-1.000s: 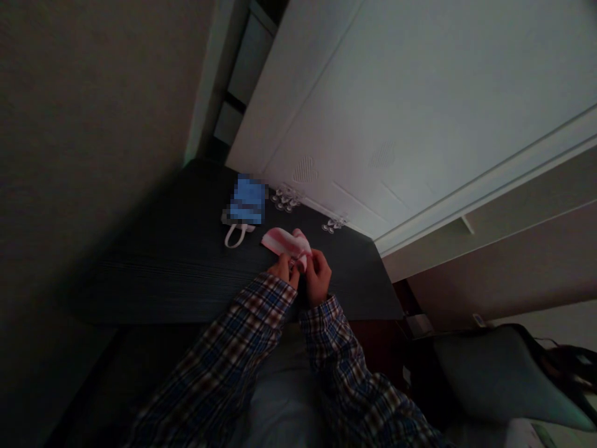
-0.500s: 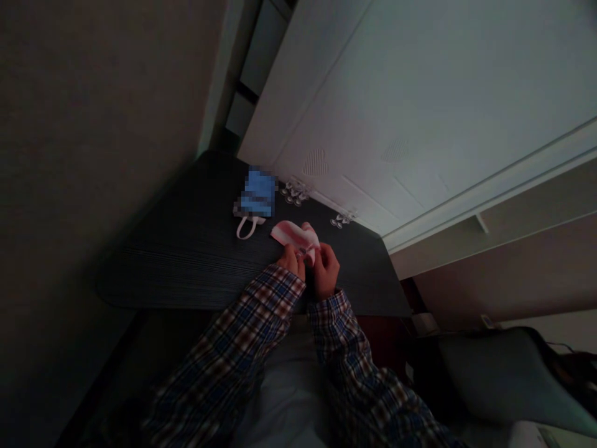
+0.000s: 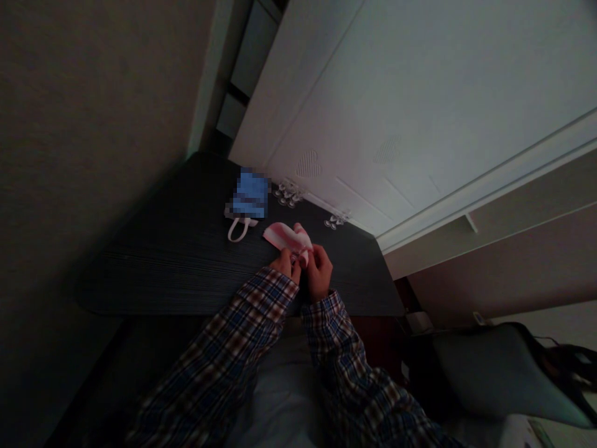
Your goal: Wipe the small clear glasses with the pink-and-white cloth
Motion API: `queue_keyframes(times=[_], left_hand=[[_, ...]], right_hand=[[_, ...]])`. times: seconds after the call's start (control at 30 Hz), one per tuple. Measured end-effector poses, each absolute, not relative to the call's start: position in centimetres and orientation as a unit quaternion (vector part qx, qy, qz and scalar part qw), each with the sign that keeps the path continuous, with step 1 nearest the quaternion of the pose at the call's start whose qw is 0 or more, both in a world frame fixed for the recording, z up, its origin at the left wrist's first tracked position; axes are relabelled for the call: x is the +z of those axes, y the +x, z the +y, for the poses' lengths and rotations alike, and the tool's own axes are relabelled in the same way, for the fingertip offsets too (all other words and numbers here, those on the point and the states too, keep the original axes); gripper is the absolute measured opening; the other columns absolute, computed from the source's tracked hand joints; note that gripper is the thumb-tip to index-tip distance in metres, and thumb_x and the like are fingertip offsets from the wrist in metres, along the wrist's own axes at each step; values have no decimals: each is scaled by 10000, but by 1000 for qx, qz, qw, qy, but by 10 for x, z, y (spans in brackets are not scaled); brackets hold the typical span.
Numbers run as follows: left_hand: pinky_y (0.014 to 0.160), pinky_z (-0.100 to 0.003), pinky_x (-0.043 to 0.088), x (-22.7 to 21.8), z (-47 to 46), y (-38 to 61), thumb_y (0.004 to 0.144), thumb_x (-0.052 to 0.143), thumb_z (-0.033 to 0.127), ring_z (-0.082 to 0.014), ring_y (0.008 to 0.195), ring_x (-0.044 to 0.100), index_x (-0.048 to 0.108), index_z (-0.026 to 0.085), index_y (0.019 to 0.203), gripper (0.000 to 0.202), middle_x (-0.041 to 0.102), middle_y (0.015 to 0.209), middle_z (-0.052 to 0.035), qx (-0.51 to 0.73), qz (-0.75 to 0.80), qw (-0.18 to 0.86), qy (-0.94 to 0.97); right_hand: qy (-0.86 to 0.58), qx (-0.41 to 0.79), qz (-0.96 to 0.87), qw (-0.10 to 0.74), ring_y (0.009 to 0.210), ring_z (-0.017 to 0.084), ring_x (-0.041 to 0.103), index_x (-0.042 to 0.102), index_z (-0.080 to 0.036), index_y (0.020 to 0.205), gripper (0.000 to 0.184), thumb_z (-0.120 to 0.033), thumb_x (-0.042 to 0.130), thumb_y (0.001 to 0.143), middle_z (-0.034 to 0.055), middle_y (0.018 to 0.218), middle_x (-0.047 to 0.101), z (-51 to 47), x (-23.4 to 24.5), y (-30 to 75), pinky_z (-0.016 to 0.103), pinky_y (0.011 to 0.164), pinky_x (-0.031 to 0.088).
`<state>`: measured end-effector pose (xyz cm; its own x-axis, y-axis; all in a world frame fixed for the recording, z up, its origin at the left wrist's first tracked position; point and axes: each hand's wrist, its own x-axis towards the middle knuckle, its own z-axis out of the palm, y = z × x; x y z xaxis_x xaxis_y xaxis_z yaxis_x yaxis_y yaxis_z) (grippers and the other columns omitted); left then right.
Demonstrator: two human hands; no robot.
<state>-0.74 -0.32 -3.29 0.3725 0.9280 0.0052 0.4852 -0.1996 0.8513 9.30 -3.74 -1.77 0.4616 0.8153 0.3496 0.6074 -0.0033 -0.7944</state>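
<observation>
A pink and white piece of cloth (image 3: 285,236) lies bunched over the dark table, with both my hands at its near side. My left hand (image 3: 285,264) is closed on the cloth's near edge, fingers bent. From the right, my right hand (image 3: 320,272) pinches the gathered end between thumb and fingers. Something small and shiny shows between the hands, too small to name. Just beyond, several clear, shiny small items (image 3: 288,193) lie in a cluster, and a smaller group of similar clear items (image 3: 336,219) sits to the right.
A blurred blue item (image 3: 250,194) with a pale loop handle (image 3: 237,230) lies on the dark table (image 3: 163,261), left of the cloth. A white panel (image 3: 373,112) with heart-shaped grooves stands along the far edge. At lower right is a grey chair back (image 3: 494,367).
The whole view has shifted slightly, so the table and things appear a little further left. Both hands keep their hold on the cloth, with little visible change in it.
</observation>
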Motion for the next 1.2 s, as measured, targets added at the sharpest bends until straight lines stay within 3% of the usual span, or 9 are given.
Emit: queue_keyframes(times=[0.43,1.2], left_hand=[[626,-257,417,-25,-6,-11,877,441,274,-219,818,656,515,111,1062,258,682,910,-120,259,484,409,729],[619,-253,401,-25,-6,-11,881,455,267,-218,848,650,512,123,1071,245,673,933,-116,248,485,410,732]], right_hand=[[-699,125,-499,497,646,101,518,613,-155,1017,338,-412,468,853,5,791,625,-37,-20,94,201,607,431],[-694,108,-510,497,707,101,537,616,-150,983,295,-371,457,867,1,813,617,-37,-20,95,202,665,431]])
